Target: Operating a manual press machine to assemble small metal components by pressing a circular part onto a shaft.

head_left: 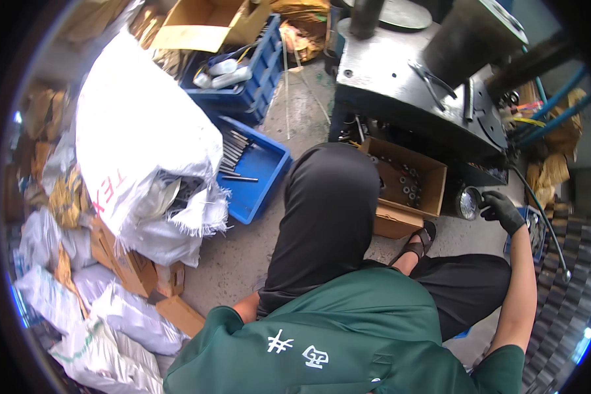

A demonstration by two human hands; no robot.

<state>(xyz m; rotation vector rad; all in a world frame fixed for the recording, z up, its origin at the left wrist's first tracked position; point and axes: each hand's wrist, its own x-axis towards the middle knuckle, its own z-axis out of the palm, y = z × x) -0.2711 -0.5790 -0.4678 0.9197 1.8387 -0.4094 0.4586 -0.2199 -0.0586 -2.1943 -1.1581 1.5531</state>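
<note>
My right hand (503, 210), in a dark glove, is stretched out at the right beside the press bench. Its fingers are slightly bent and apart, and I see nothing held in them. Just left of the fingertips is a round, shiny metal container (468, 202); whether they touch it is unclear. A cardboard box (433, 192) with several small metal rings (410, 187) stands further left, in front of my foot. My left hand is out of sight; only a bit of the left arm (246, 307) shows below the sleeve.
Pliers (433, 85) lie on the metal bench (381, 65) ahead. To the left, a blue tray (259, 190) holds metal rods (233, 151) beside a large white sack (144, 125). Blue crates (266, 85) stand behind it. A dark hose (538, 197) hangs near my right arm.
</note>
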